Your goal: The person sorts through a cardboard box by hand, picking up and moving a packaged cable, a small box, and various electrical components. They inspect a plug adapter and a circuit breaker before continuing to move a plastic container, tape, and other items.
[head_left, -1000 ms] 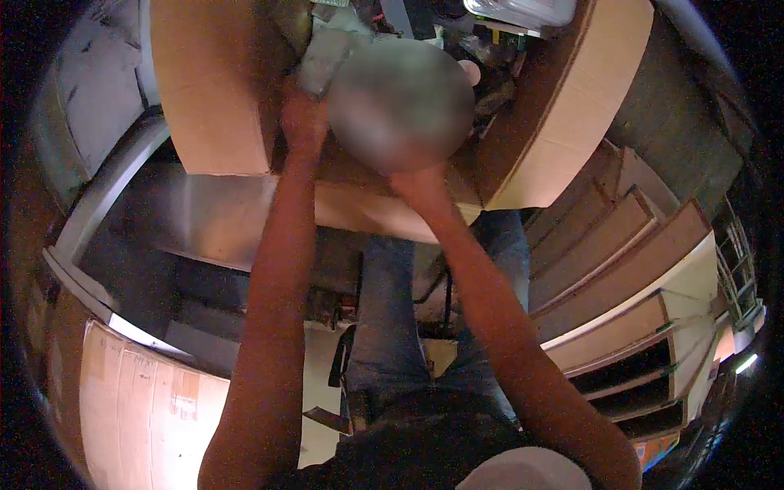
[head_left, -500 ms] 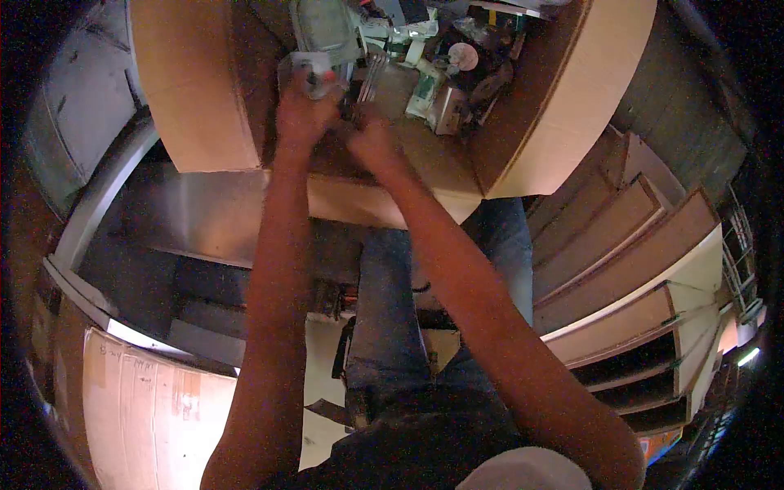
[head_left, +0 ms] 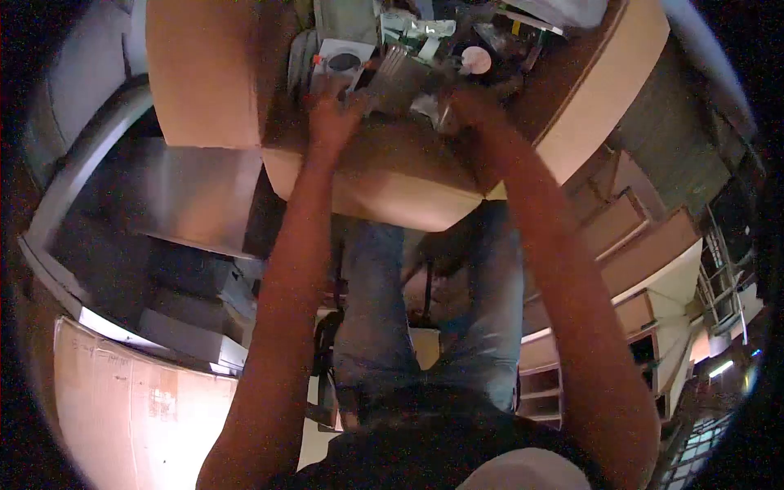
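Both of my hands reach into an open cardboard box (head_left: 408,200) full of small packaged items. My left hand (head_left: 333,110) is at a pale square package with a dark round part (head_left: 343,61); its fingers are blurred, and I cannot tell whether they grip it. On the right side of the box, my right hand (head_left: 472,110) is beside a clear, shiny packet (head_left: 434,110); its fingertips are smeared and dim. A round pale disc (head_left: 476,60) lies just beyond my right hand. Between the hands are thin grey strips (head_left: 394,69).
A closed cardboard box (head_left: 122,392) stands at the lower left, below a metal sheet (head_left: 200,196). Stacked brown cardboard trays (head_left: 645,237) are on the right. My legs (head_left: 371,318) are under the near edge of the open box.
My right hand has moved right, away from my left hand. My left hand has shifted slightly right, and the pale package now shows flat beyond it. The view has shifted.
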`<state>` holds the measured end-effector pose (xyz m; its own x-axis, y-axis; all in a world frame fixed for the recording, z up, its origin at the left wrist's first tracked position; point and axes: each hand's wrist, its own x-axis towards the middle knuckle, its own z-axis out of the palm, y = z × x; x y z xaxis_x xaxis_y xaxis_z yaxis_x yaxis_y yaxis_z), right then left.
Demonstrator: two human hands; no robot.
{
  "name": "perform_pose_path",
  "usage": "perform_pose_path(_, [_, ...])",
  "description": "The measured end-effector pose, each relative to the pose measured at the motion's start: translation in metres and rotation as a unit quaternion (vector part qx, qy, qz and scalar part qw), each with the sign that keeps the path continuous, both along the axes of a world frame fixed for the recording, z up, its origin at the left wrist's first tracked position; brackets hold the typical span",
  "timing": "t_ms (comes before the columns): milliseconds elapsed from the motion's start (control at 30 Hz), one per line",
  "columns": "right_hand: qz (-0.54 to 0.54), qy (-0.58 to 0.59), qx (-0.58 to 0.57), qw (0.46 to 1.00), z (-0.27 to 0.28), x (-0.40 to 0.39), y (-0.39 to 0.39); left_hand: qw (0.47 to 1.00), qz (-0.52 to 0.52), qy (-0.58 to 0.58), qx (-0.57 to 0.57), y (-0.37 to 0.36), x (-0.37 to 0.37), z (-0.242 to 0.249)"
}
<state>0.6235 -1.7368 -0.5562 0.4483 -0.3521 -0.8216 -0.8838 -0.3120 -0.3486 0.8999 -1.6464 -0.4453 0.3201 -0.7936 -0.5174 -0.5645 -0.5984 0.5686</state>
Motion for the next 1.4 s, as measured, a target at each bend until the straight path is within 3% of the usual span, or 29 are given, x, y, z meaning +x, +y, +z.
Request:
perform_pose_path(33, [-0.117, -0.178, 0.086, 0.973, -0.009, -0.009, -0.006, 0.996, 0.053, 0.046, 0.046, 0.001, -0.003, 0.005])
perform_pose_path(100, [-0.219, -0.343, 0.165, 0.898, -0.045, -0.009, -0.017, 0.996, 0.055, 0.057, 0.030, 0.000, -0.002, 0.010])
perform_pose_path(133, [-0.179, -0.244, 0.065, 0.951, -0.097, -0.012, 0.000, 0.997, 0.050, 0.064, 0.016, 0.000, 0.000, 0.010])
perform_pose_path(200, [-0.134, -0.137, -0.039, 0.981, -0.103, -0.018, -0.001, 0.997, 0.055, 0.057, -0.017, -0.001, -0.002, 0.009])
perform_pose_path(233, [0.079, -0.145, -0.023, 0.986, -0.056, -0.012, -0.028, 0.996, 0.059, 0.050, -0.050, 0.001, -0.002, 0.009])
perform_pose_path(267, [0.287, -0.149, -0.006, 0.946, -0.023, -0.005, -0.052, 0.995, 0.063, 0.049, -0.053, 0.001, -0.002, 0.010])
perform_pose_path(300, [0.291, -0.149, -0.007, 0.945, -0.011, -0.001, -0.062, 0.989, 0.101, 0.103, -0.035, 0.001, -0.003, 0.011])
perform_pose_path(333, [0.247, -0.174, -0.004, 0.953, 0.004, 0.007, -0.071, 0.978, 0.138, 0.157, -0.018, 0.000, -0.004, 0.013])
perform_pose_path(400, [0.204, -0.198, -0.002, 0.959, 0.043, 0.021, -0.093, 0.978, 0.143, 0.148, -0.036, -0.004, -0.007, 0.014])
perform_pose_path(467, [-0.101, -0.245, 0.212, 0.941, 0.136, 0.063, -0.105, 0.978, 0.146, 0.140, -0.052, -0.013, -0.014, 0.024])
perform_pose_path(500, [-0.111, -0.234, 0.220, 0.940, 0.141, 0.067, -0.102, 0.903, 0.299, 0.308, -0.025, -0.022, -0.017, 0.037])
perform_pose_path(533, [-0.111, -0.234, 0.218, 0.941, 0.131, 0.062, -0.101, 0.776, 0.433, 0.458, 0.004, -0.025, -0.018, 0.045])
perform_pose_path(600, [-0.157, -0.245, 0.077, 0.954, 0.102, 0.048, -0.088, 0.759, 0.442, 0.477, -0.019, -0.015, -0.003, 0.019])
perform_pose_path(633, [-0.157, -0.246, 0.076, 0.953, 0.095, 0.040, -0.078, 0.741, 0.450, 0.496, -0.041, -0.011, 0.007, 0.006])
perform_pose_path(667, [-0.022, -0.124, 0.011, 0.992, 0.090, 0.033, -0.065, 0.742, 0.450, 0.495, -0.040, -0.008, 0.016, 0.002])
perform_pose_path(700, [0.043, -0.061, -0.023, 0.997, 0.087, 0.024, -0.050, 0.864, 0.354, 0.352, -0.070, -0.006, 0.024, -0.001])
perform_pose_path(733, [0.112, 0.002, -0.052, 0.992, 0.083, 0.016, -0.034, 0.910, 0.295, 0.277, -0.084, -0.005, 0.025, -0.002])
perform_pose_path(833, [0.214, -0.041, -0.249, 0.944, 0.073, -0.001, -0.001, 0.989, 0.121, 0.039, -0.081, 0.001, 0.023, 0.005])
perform_pose_path(867, [0.175, -0.017, -0.209, 0.962, 0.065, -0.001, 0.003, 0.995, 0.060, -0.039, -0.071, 0.002, 0.021, 0.007])
perform_pose_path(900, [0.136, 0.004, -0.169, 0.976, 0.057, 0.002, 0.002, 0.987, 0.151, 0.036, -0.041, 0.010, 0.009, -0.003])
perform_pose_path(933, [0.136, 0.002, -0.167, 0.977, 0.052, 0.002, 0.001, 0.984, 0.163, 0.069, -0.021, 0.013, -0.011, -0.002])
perform_pose_path(967, [0.217, 0.018, -0.178, 0.960, 0.051, -0.001, -0.002, 0.979, 0.175, 0.101, 0.000, 0.017, -0.030, -0.001])
perform_pose_path(1033, [0.299, 0.031, -0.191, 0.935, 0.055, 0.006, -0.012, 0.991, 0.023, 0.101, 0.082, 0.010, -0.072, -0.002])
perform_pose_path(1067, [0.230, 0.040, -0.189, 0.954, 0.066, 0.015, -0.018, 0.979, -0.064, 0.111, 0.157, 0.009, -0.090, -0.017])
perform_pose_path(1133, [0.163, 0.046, -0.181, 0.969, 0.071, 0.017, -0.032, 0.978, -0.105, 0.137, 0.116, 0.010, -0.110, -0.038])
perform_pose_path(1167, [0.251, -0.008, -0.137, 0.958, 0.067, 0.011, -0.048, 0.973, -0.150, 0.161, 0.070, 0.007, -0.116, -0.050])
perform_pose_path(1233, [0.337, -0.064, -0.087, 0.935, 0.066, 0.009, -0.058, 0.967, -0.178, 0.144, 0.108, 0.001, -0.127, -0.080])
perform_pose_path(1300, [0.380, -0.122, -0.124, 0.909, 0.067, 0.012, -0.068, 0.961, -0.202, 0.125, 0.138, -0.003, -0.134, -0.097])
perform_pose_path(1400, [0.421, -0.105, -0.113, 0.894, 0.069, 0.011, -0.071, 0.974, -0.222, 0.008, 0.053, 0.007, -0.150, -0.096])
